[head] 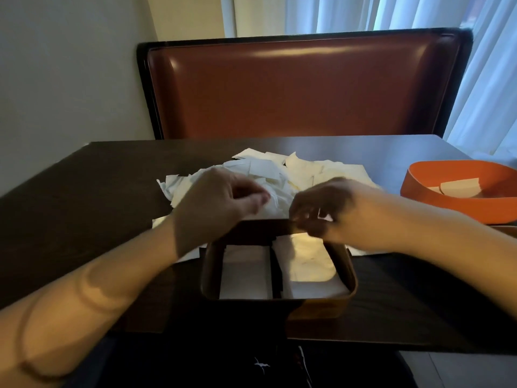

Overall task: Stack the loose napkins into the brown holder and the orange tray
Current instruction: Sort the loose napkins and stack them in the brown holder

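A pale wall (70, 65) and light curtains (419, 12) over a window close the room at the back, with a reddish-brown padded booth seat back (302, 88) standing directly behind a dark counter (70, 191). Spread across the middle of the counter lies a heap of loose white napkins (302, 169), unevenly piled and overlapping. At the right edge sits the orange tray (419, 189), well apart from the heap, with a few white napkins (458, 187) lying inside it. At the near edge, just in front of the heap, stands the brown holder (351, 273), a rounded rectangular box split by a centre divider into two compartments; a flat stack of napkins (246, 271) lies in the left compartment and another stack (310, 267) in the right one. Both forearms reach in from the near corners. The left hand (218, 197) rests on the near side of the heap, its grip partly curled with the thumb laid against the napkins; whether it actually pinches a sheet cannot be told, as the fingers are hidden behind the hand. The right hand (330, 208) hovers above the far rim of the holder, its grip drawn together, the fingertips pinching a small white piece of napkin (326, 217).
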`<state>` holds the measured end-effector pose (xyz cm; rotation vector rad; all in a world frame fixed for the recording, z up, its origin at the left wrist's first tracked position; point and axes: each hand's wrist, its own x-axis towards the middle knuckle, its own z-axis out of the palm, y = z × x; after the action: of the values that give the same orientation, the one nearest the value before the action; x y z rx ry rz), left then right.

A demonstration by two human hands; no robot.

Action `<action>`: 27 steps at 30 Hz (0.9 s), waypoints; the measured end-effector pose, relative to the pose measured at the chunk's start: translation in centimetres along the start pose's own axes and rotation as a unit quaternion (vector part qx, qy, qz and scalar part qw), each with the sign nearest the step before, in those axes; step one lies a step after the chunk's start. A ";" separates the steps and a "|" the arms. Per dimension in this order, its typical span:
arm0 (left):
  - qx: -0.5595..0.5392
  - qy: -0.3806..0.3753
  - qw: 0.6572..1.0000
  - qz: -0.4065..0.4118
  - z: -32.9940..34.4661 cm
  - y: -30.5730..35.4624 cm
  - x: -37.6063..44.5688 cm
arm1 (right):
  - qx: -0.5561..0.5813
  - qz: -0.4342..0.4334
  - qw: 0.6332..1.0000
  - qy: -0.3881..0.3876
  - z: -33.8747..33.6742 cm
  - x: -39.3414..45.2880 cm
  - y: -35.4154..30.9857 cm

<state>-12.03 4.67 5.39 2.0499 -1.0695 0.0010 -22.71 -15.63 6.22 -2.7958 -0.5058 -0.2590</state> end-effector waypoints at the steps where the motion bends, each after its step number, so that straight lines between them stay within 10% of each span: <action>1: -0.018 0.029 0.999 0.004 -0.6 -0.4 0.6 | 0.012 0.027 1.000 0.010 -0.6 0.3 0.3; 9: -0.054 0.184 0.981 -0.009 -0.9 -7.0 6.9 | 0.081 0.126 0.976 0.160 1.8 6.5 6.8; 17: 0.191 0.049 0.980 0.038 0.7 -12.6 9.0 | 0.132 0.133 0.968 0.167 7.1 11.7 9.6; 27: 0.065 0.122 0.990 0.036 2.0 -13.8 8.6 | 0.076 0.171 0.952 0.241 8.5 11.5 9.9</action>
<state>2.32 1.85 -2.08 2.0606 -1.0105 0.3580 -7.47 -18.29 -1.65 -2.4844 0.0718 -0.7577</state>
